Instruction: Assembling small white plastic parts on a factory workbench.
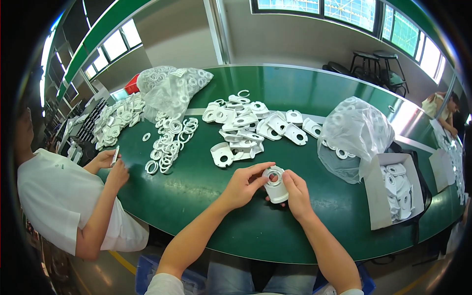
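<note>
Between both hands, above the near part of the green table, I hold a white plastic housing [278, 192] with a round hole and a ring-shaped rim at its top. My left hand [244, 185] grips its left side, thumb and forefinger at the ring. My right hand [297, 193] closes on its right side, the thumb near the rim. Beyond my hands lies a heap of similar white housings [244, 120], with one housing [222, 155] set at its near left edge. Left of that heap is a pile of white rings [167, 147].
A clear bag of rings [172, 88] stands at the back left. To the right are another clear bag [356, 130] and a cardboard box [381, 211] of white parts. A co-worker [73, 196] sits at left by a heap of parts [118, 118]. Stools [376, 61] stand behind the table [221, 226].
</note>
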`<act>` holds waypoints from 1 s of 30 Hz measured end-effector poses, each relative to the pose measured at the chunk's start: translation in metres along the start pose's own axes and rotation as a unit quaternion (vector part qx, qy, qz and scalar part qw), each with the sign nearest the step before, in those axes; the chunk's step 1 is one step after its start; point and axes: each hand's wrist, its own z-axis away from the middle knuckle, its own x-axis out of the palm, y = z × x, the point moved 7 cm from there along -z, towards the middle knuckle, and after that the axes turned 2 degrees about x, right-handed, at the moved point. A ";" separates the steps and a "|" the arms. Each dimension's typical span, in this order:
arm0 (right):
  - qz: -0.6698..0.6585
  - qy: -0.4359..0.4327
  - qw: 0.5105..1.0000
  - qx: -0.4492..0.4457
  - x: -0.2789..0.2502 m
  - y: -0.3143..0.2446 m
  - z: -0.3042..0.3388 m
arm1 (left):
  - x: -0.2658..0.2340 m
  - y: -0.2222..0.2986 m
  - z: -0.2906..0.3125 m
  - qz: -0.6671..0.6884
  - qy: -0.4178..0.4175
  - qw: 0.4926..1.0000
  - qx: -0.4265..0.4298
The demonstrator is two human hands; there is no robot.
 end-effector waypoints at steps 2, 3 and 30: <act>0.000 -0.006 1.000 -0.005 0.002 0.000 0.000 | -0.004 0.001 -0.001 -0.014 0.005 1.000 -0.001; -0.001 -0.011 1.000 -0.011 0.003 -0.001 0.001 | -0.006 0.001 -0.002 -0.029 0.010 1.000 -0.002; -0.028 -0.002 0.998 -0.048 0.005 -0.006 0.001 | -0.001 -0.002 -0.001 -0.046 0.024 0.998 0.032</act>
